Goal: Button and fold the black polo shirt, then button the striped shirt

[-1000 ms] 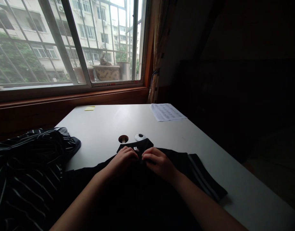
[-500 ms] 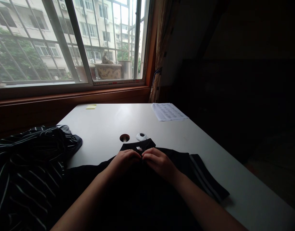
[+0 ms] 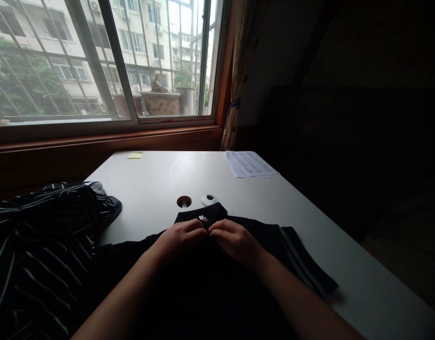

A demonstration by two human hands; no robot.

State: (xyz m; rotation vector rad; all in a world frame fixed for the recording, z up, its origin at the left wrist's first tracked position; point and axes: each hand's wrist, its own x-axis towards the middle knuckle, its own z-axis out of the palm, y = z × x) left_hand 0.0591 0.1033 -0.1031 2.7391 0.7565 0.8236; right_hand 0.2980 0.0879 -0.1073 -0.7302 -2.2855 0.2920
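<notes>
Here, a black short-sleeved garment of dark cloth with a collar lies spread over the near middle of a smooth white tabletop, its collar pointing to the far side. The left hand and the right hand meet at the front of the garment, just on the near side of the collar opening. Both have their fingers bent and closed on the cloth, the fingertips of one hand just beside those of the other; the exact bit of fabric pinched there is too dark to make out. A small white label shows inside the collar. The sleeve on the right, with grey stripes near its hem, lies stretched toward the near right. To the left rests a heaped dark cloth with thin white stripes. Just beyond the collar are a round hole and, right of it, a white round plastic cover. At the far left lies a yellow paper note; at the far right, white printed sheets.
</notes>
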